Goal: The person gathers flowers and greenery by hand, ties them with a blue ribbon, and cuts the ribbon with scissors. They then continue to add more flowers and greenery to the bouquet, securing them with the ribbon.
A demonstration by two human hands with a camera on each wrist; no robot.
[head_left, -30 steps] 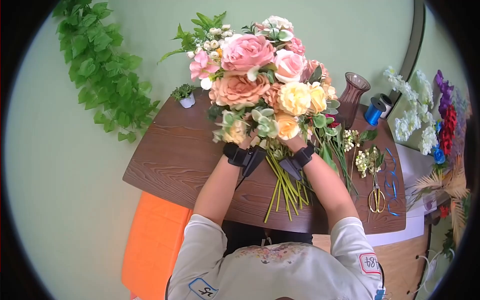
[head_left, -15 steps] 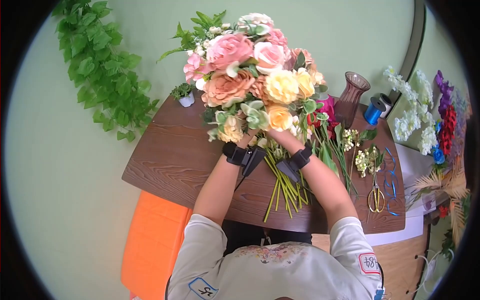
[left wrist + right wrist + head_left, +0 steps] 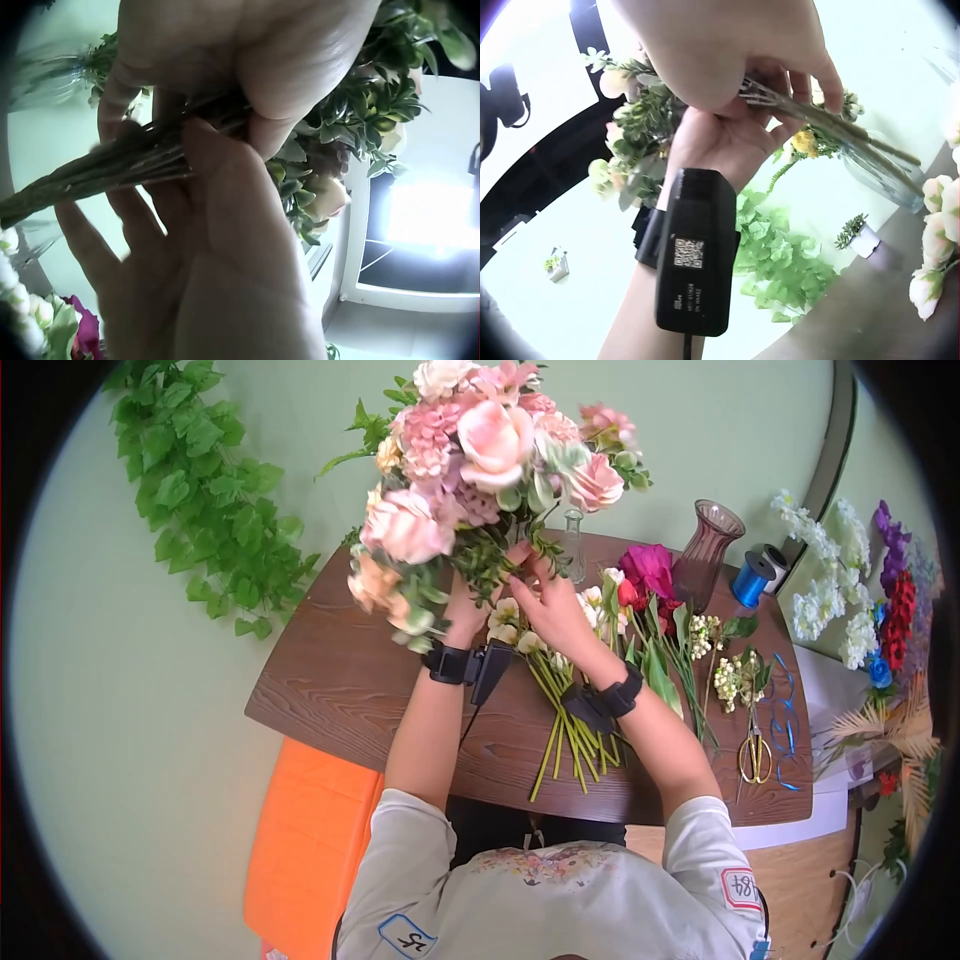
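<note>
The large bouquet [image 3: 495, 445] of pink, peach and white roses with green leaves is held up over the table, tilted to the left. My left hand [image 3: 462, 615] grips its bundled stems [image 3: 90, 172] just under the leaves; blooms partly cover this hand in the head view. From the other side, my right hand [image 3: 550, 605] holds the same stems, its thumb laid across them and its fingers behind, as the left wrist view shows. The stem ends [image 3: 900, 154] stick out beyond both hands. White flowers [image 3: 515, 635] with green stems lie below my hands.
Behind the bouquet stands a clear glass vase [image 3: 574, 550]. To the right are a magenta flower [image 3: 648, 570], a purple-tinted vase [image 3: 708, 555], a blue ribbon spool [image 3: 750, 582], berry sprigs [image 3: 730, 678], scissors [image 3: 754, 755] and loose blue ribbon [image 3: 787, 730]. An orange seat [image 3: 310, 840] stands at lower left.
The bouquet has turned and tipped up and to the left, so its pink side now faces the camera. Both hands have risen, and the right hand and the clear vase have come into sight.
</note>
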